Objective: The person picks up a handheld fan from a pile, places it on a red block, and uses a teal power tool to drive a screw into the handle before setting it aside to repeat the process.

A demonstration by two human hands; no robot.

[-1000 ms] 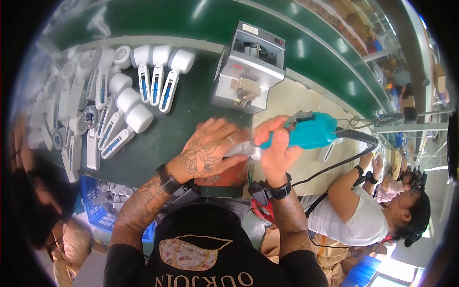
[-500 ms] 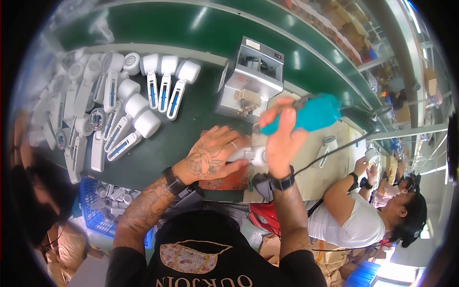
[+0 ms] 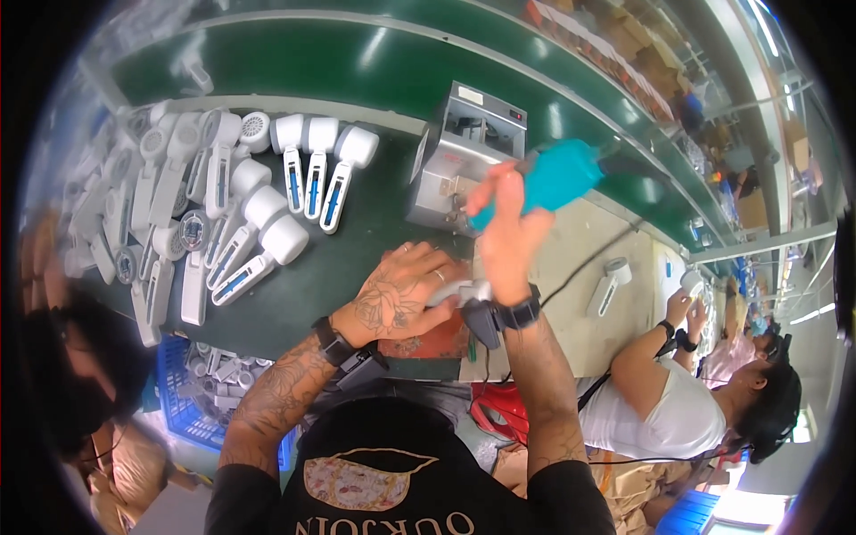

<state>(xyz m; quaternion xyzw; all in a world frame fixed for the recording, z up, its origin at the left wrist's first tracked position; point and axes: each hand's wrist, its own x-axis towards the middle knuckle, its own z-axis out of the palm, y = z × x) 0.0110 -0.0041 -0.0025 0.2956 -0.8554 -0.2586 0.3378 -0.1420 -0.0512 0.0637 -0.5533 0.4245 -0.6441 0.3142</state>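
My left hand point(image 3: 403, 292) lies over a white hair-dryer-shaped housing point(image 3: 471, 290), fingers curled around its handle and pinning it down. Underneath is a reddish-brown pad point(image 3: 426, 346). My right hand point(image 3: 510, 239) is closed around a teal electric screwdriver point(image 3: 563, 174), raised above the bench by the metal screw feeder point(image 3: 437, 187). The screwdriver's tip is hidden behind my fingers or lost in blur. Part of the housing's round head is covered by my right wrist.
Several white housings with blue strips point(image 3: 314, 187) crowd the bench's left side. One more housing point(image 3: 610, 285) lies right on the beige board. A blue crate point(image 3: 183, 401) of white parts stands below left. A co-worker in a white shirt point(image 3: 655, 410) sits at right. A black cable point(image 3: 588, 260) crosses the board.
My right hand has moved left and slightly away from me with the screwdriver, closer to the screw feeder. My left hand still holds the housing on the pad.
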